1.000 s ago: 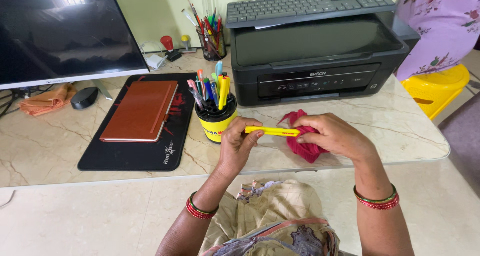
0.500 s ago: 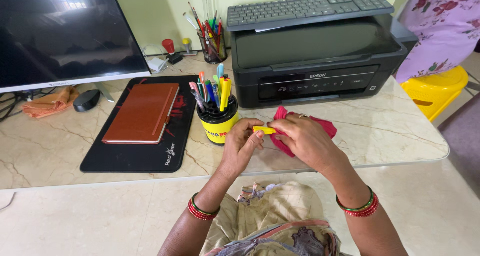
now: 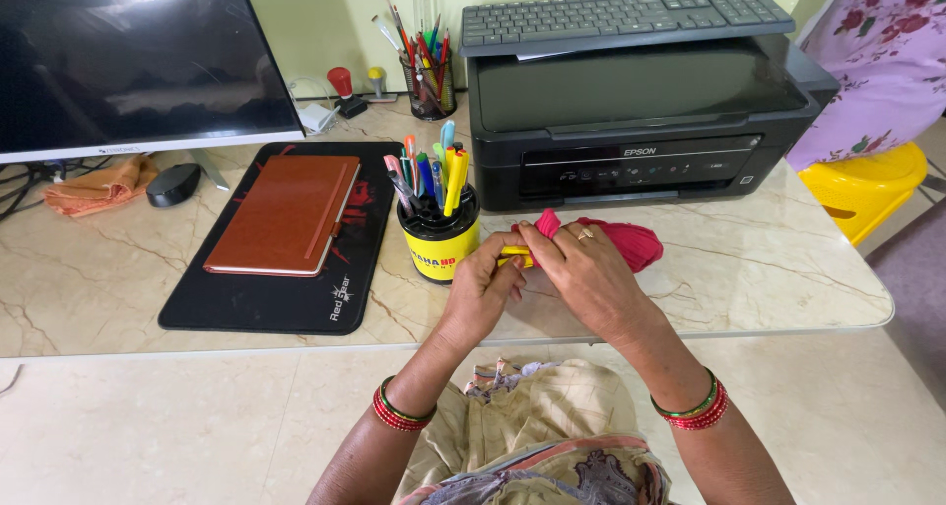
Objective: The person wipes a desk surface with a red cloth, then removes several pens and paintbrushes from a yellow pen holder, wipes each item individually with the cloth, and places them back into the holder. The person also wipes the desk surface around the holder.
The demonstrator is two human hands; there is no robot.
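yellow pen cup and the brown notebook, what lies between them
In the head view, only the black mouse mat and a strip of bare marble desk lie between the yellow pen cup and the brown notebook.

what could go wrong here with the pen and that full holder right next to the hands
1. The left hand works right beside the yellow pen holder, crowded with upright pens; a sideways nudge could tip it and scatter them.
2. The yellow pen shows only a short end, the rest under the right hand and red cloth; it could slip out and roll.
3. The hands are close to the marble table's front edge, so a dropped pen might fall off.
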